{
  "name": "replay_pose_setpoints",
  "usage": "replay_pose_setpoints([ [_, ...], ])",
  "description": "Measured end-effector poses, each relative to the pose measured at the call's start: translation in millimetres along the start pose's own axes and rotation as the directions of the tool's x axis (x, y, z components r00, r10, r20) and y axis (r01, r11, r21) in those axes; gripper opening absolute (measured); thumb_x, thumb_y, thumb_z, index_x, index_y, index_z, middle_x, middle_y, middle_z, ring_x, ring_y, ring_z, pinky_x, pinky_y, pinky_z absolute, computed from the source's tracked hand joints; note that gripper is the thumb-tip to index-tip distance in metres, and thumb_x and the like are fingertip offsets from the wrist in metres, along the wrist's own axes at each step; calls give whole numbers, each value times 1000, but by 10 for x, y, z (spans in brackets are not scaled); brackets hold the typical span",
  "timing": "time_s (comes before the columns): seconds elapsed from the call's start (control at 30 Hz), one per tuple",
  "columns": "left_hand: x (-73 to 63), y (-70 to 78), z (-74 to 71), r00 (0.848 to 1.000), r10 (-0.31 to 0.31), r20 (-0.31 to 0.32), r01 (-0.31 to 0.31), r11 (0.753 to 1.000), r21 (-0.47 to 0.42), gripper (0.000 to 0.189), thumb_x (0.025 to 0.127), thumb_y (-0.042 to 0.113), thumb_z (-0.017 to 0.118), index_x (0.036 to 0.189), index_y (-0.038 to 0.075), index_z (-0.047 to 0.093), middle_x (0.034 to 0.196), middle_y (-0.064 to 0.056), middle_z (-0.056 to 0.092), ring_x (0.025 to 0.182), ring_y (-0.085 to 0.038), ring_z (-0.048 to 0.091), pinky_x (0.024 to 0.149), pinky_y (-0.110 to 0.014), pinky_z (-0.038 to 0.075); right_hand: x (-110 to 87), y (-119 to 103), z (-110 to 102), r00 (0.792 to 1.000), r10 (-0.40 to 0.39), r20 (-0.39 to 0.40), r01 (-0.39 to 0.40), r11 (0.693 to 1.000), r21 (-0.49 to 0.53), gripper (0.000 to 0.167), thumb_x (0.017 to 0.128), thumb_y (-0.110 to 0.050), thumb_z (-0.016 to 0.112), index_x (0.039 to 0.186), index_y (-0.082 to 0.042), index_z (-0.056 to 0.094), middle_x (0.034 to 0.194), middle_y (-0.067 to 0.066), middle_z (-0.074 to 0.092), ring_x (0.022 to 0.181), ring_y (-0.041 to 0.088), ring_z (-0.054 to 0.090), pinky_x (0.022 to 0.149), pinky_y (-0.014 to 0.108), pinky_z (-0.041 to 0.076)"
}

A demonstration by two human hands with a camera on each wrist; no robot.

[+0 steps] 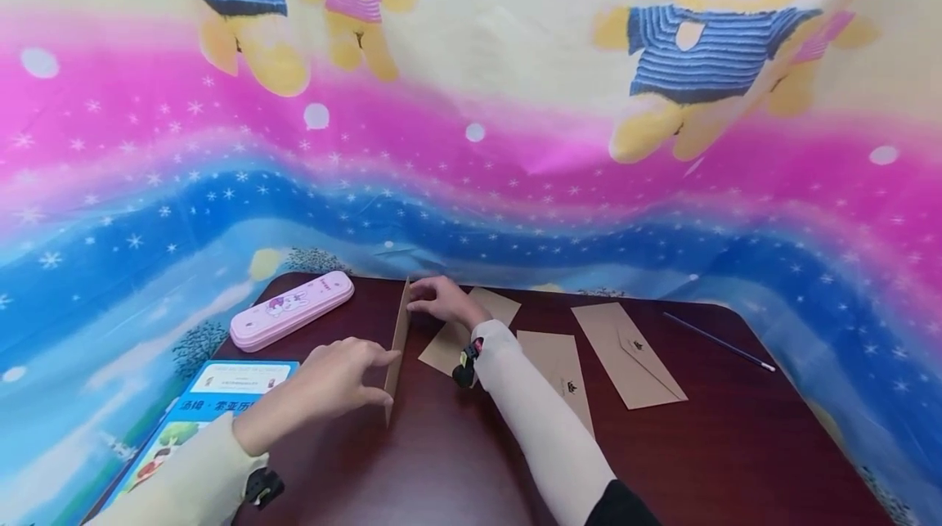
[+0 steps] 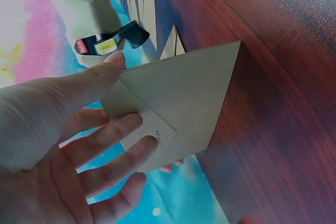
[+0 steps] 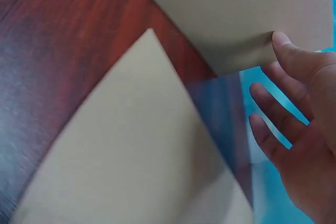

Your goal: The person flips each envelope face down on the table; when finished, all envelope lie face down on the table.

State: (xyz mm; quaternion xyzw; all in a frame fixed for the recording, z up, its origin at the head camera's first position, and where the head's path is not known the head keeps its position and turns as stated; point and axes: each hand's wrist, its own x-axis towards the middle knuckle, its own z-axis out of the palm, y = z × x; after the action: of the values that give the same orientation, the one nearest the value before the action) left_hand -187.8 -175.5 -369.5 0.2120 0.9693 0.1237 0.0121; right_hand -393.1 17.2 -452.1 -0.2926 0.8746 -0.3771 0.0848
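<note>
A brown kraft envelope [image 1: 400, 334] stands on edge above the dark table, seen almost edge-on in the head view. Its near part is held by my left hand [image 1: 324, 383], with the fingers against the flap side and the thumb at the edge in the left wrist view. My right hand [image 1: 445, 301] pinches the far end. In the right wrist view the right thumb [image 3: 296, 59] lies on the envelope's plain face [image 3: 236, 14], the other fingers partly behind it. Small print marks the flap [image 2: 152, 129]; most of it is too small to read.
Other brown envelopes lie to the right: one under the right forearm [image 1: 445, 346], one beside it [image 1: 552, 354], one farther right [image 1: 625, 354]. A dark pencil [image 1: 717, 340] is at the far right. A pink pencil case [image 1: 294, 309] and a blue book [image 1: 221, 383] lie left.
</note>
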Motion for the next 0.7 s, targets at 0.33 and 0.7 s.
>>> replay_pose_setpoints([
  [0.33,9,14,14,1000,-14,18,14,1000,1,63,76,42,90,132,20,72,126,-1,75,119,-26,68,73,-42,56,-4,123,179,995,91,31,-87,991,-97,26,99,-26,70,123,-18,74,122,0,74,117,17,66,102,36,51],
  [0.7,22,13,56,1000,1,-9,-1,1000,10,62,77,41,89,133,20,71,126,-2,75,118,-24,69,78,-45,58,-11,17,221,996,85,13,-74,922,-379,23,102,-24,65,122,-22,75,126,1,69,123,22,61,111,47,43],
])
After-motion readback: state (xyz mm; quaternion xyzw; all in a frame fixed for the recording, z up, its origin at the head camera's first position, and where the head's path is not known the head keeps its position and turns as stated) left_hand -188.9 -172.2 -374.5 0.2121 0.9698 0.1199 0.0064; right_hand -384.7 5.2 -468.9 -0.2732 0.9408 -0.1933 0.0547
